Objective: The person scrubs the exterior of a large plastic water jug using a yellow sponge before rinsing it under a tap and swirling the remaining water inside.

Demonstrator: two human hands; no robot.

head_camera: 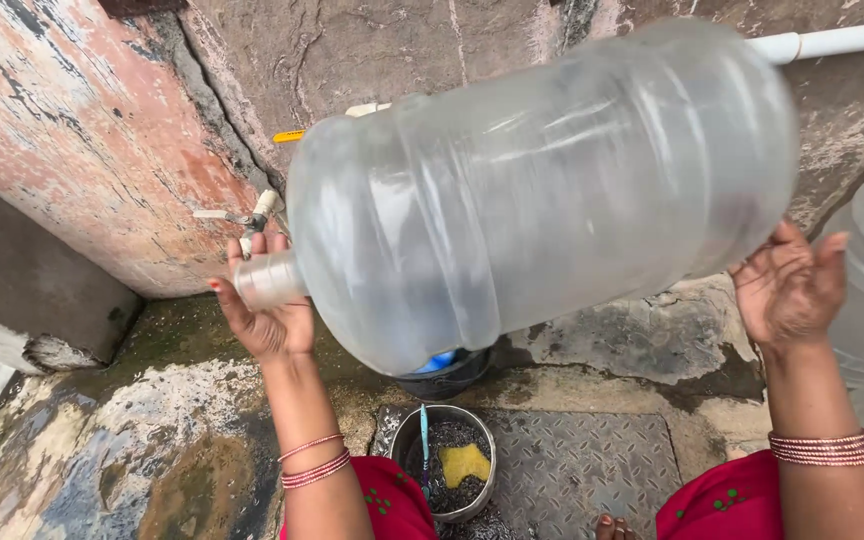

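The neck of a large clear water jug (pixel 542 190) is clasped by the left hand (pixel 267 300); its base is propped by the open right hand (pixel 790 285). Its long axis runs from eight to two o'clock. At six o'clock, a steel bowl (pixel 444 462) with a yellow sponge (pixel 464 463) is seen.

No visible packages, labels, signs, screens.

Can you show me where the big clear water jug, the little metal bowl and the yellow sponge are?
water jug (pixel 552 190), head view, on the middle of its clear body.
metal bowl (pixel 487 480), head view, on its right rim.
yellow sponge (pixel 464 464), head view, on the middle of the sponge, inside the bowl.
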